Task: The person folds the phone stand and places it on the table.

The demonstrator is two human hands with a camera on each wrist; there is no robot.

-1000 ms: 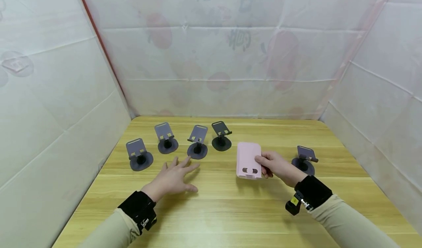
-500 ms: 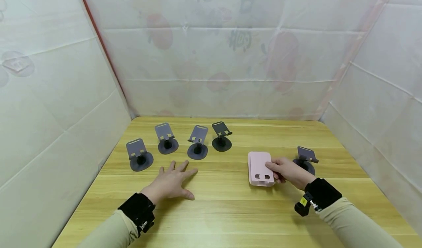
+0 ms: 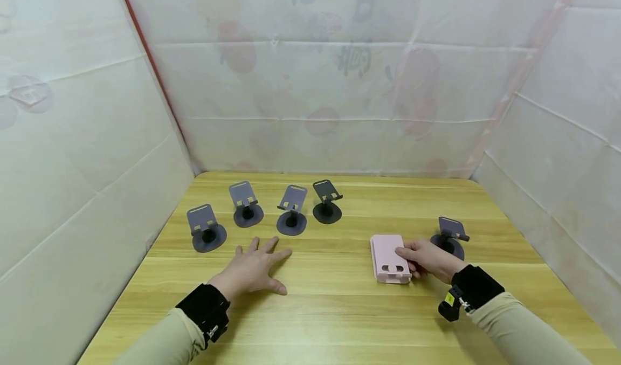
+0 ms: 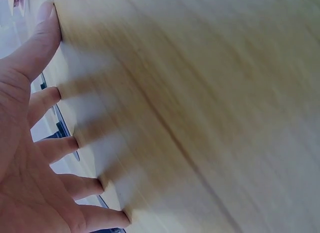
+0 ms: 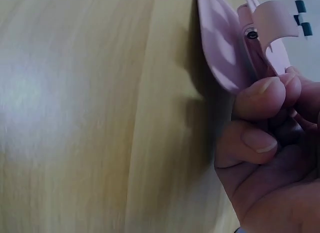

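A pink folded phone stand (image 3: pixel 389 264) lies low on the wooden table (image 3: pixel 339 311), right of centre. My right hand (image 3: pixel 424 258) grips its right edge with curled fingers; the right wrist view shows the fingertips (image 5: pixel 260 100) pinching the pink plate (image 5: pixel 222 48). My left hand (image 3: pixel 252 268) rests flat on the table with fingers spread, palm down, holding nothing; the left wrist view shows its straight fingers (image 4: pixel 47 100) on the wood. A dark grey phone stand (image 3: pixel 450 234) stands just behind my right hand.
Several dark grey phone stands stand in a curved row at the back left: one (image 3: pixel 206 229) leftmost, another (image 3: pixel 246 205), a third (image 3: pixel 292 211) and a fourth (image 3: pixel 326 202). White sheeting walls (image 3: pixel 73 155) close in the table on three sides.
My right hand has carried the pink stand rightward and down, toward the near right of the table, and tipped it flatter. The left hand has drawn back slightly and stays flat.
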